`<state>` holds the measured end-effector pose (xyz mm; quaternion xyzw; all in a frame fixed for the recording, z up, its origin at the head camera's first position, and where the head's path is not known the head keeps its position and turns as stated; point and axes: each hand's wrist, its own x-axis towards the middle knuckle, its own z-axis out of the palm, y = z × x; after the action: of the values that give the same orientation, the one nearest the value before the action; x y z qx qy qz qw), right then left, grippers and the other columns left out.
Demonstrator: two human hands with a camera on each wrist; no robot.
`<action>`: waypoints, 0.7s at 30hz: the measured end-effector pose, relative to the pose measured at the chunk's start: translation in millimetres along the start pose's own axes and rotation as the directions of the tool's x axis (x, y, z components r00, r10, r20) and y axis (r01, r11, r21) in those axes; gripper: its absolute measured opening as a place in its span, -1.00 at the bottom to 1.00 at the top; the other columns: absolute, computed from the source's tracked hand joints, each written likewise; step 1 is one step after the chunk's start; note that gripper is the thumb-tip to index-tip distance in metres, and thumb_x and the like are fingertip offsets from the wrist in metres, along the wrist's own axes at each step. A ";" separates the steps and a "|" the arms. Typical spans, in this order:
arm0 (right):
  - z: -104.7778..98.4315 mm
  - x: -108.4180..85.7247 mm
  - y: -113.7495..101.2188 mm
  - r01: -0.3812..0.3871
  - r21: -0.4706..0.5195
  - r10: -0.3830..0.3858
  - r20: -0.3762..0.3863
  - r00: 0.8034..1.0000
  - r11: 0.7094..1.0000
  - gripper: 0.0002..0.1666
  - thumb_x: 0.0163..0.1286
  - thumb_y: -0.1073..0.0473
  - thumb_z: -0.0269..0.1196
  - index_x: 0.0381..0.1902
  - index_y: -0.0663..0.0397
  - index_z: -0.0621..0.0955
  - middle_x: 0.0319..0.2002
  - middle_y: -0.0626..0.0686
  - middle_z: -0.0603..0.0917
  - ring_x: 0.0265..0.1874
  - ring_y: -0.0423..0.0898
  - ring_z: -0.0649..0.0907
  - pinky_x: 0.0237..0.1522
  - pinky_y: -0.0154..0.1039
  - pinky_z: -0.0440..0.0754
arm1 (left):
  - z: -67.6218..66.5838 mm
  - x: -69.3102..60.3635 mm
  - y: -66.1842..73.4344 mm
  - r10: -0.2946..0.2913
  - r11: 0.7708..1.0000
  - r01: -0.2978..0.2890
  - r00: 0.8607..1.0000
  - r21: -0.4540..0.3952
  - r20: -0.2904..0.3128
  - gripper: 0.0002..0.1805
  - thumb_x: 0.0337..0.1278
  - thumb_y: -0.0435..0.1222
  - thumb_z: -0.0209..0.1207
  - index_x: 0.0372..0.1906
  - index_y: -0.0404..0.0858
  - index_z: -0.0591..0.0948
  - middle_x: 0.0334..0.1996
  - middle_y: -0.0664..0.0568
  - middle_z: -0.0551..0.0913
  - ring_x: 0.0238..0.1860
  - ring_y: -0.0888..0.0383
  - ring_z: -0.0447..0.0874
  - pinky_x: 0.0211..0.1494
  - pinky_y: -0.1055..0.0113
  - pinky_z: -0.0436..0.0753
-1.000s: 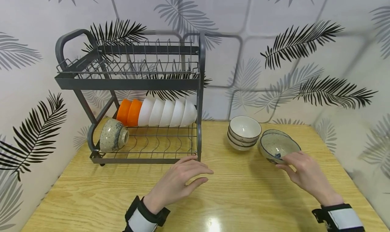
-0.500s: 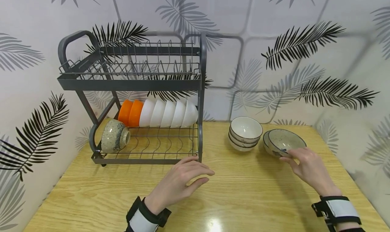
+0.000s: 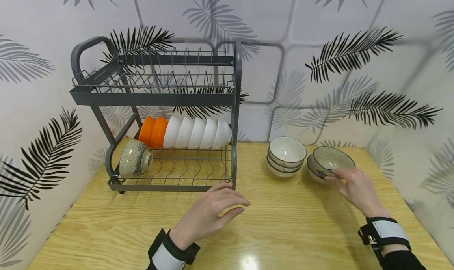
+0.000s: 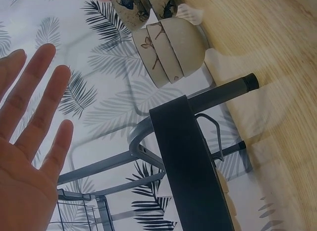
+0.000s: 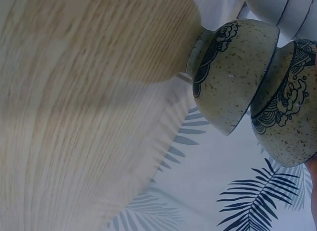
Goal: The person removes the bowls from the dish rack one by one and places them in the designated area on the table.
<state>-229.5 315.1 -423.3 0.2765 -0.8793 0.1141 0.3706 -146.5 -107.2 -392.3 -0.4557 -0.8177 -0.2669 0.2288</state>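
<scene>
My right hand point(image 3: 358, 191) pinches the near rim of a speckled grey bowl point(image 3: 333, 159), which is tilted above a second speckled bowl point(image 3: 315, 175). In the right wrist view the held bowl point(image 5: 287, 107) overlaps the edge of the lower bowl point(image 5: 237, 72), and only a sliver of the hand shows. My left hand point(image 3: 209, 213) hovers in front of the rack with relaxed fingers and holds nothing; the left wrist view shows its spread fingers point(image 4: 42, 102). Left of the speckled bowls stands a stack of white bowls point(image 3: 286, 151) with dark rims.
A dark two-tier dish rack point(image 3: 156, 99) stands at the left on the wooden table point(image 3: 276, 222). Its lower tier holds orange bowls point(image 3: 152, 133), several white bowls point(image 3: 196, 133) and a speckled bowl point(image 3: 131, 159) on its side. A patterned wall point(image 3: 262, 10) rises behind.
The right hand has lifted the speckled bowl up and slightly right, off the other speckled bowl, which now shows more. The left hand has hardly moved.
</scene>
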 end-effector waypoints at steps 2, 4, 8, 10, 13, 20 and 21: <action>2.8 -0.3 1.3 -0.014 -0.005 0.014 0.006 1.000 1.000 -0.68 -0.14 0.31 0.55 -0.63 0.01 0.55 -0.68 -0.02 0.63 -0.71 -0.06 0.57 -0.63 -0.09 0.46 | 0.8 -0.3 -0.1 0.002 1.000 -0.002 1.000 0.006 0.001 -0.78 0.28 -0.27 0.29 -0.01 -0.09 0.73 -0.06 0.18 0.80 0.05 0.26 0.72 0.39 0.08 0.56; 5.7 -0.6 2.2 -0.030 -0.012 0.030 0.013 0.999 0.999 -0.66 -0.13 0.30 0.55 -0.64 -0.01 0.55 -0.69 -0.03 0.62 -0.70 -0.04 0.57 -0.63 -0.08 0.44 | 1.5 -0.7 -0.2 0.000 1.000 0.000 1.000 0.003 0.002 -0.79 0.27 -0.27 0.30 -0.01 -0.09 0.73 -0.06 0.17 0.80 0.05 0.25 0.72 0.39 0.08 0.56; 11.9 -2.4 4.4 -0.066 -0.022 0.068 0.062 0.996 0.998 -0.67 -0.05 0.28 0.54 -0.65 -0.02 0.54 -0.72 -0.07 0.54 -0.71 -0.11 0.52 -0.65 -0.17 0.34 | 2.5 -1.4 -0.7 -0.005 1.000 0.005 1.000 -0.004 0.000 -0.79 0.27 -0.27 0.30 -0.02 -0.09 0.74 -0.07 0.17 0.80 0.04 0.25 0.72 0.39 0.08 0.56; 14.9 -4.0 6.1 -0.093 -0.014 0.094 0.102 0.990 0.996 -0.66 0.01 0.28 0.53 -0.65 -0.04 0.54 -0.73 -0.11 0.48 -0.70 -0.16 0.46 -0.63 -0.22 0.30 | 2.7 -1.6 -0.7 -0.015 1.000 0.015 1.000 -0.014 0.000 -0.80 0.27 -0.28 0.30 -0.03 -0.09 0.74 -0.08 0.17 0.80 0.05 0.25 0.72 0.40 0.09 0.55; 18.2 -7.1 8.3 -0.130 0.009 0.127 0.148 0.981 0.992 -0.64 0.07 0.30 0.50 -0.67 -0.07 0.52 -0.72 -0.15 0.41 -0.67 -0.20 0.41 -0.61 -0.24 0.27 | 3.0 -1.8 -0.4 -0.024 0.999 0.024 1.000 -0.023 0.001 -0.80 0.28 -0.29 0.29 -0.03 -0.09 0.74 -0.08 0.17 0.80 0.05 0.25 0.72 0.42 0.11 0.54; 23.0 -7.7 8.8 -0.124 0.064 0.113 0.156 0.981 0.990 -0.67 0.12 0.36 0.46 -0.63 -0.03 0.55 -0.68 -0.16 0.45 -0.56 -0.12 0.50 -0.48 -0.15 0.40 | 2.9 -2.2 -1.4 -0.023 1.000 0.023 1.000 -0.013 -0.001 -0.79 0.27 -0.30 0.30 -0.03 -0.09 0.74 -0.08 0.18 0.80 0.04 0.25 0.72 0.43 0.14 0.52; 23.7 -7.4 8.8 -0.123 0.070 0.111 0.154 0.982 0.990 -0.72 0.12 0.37 0.46 -0.60 0.02 0.59 -0.65 -0.10 0.54 -0.52 -0.05 0.55 -0.42 -0.09 0.46 | 2.8 -2.0 -1.8 -0.018 1.000 0.018 1.000 -0.007 -0.001 -0.80 0.28 -0.29 0.29 -0.03 -0.09 0.74 -0.08 0.18 0.80 0.04 0.26 0.72 0.43 0.15 0.52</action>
<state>-244.2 315.7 -445.1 0.2464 -0.9142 0.1493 0.2851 -147.4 -107.4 -396.0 -0.4488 -0.8209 -0.2720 0.2254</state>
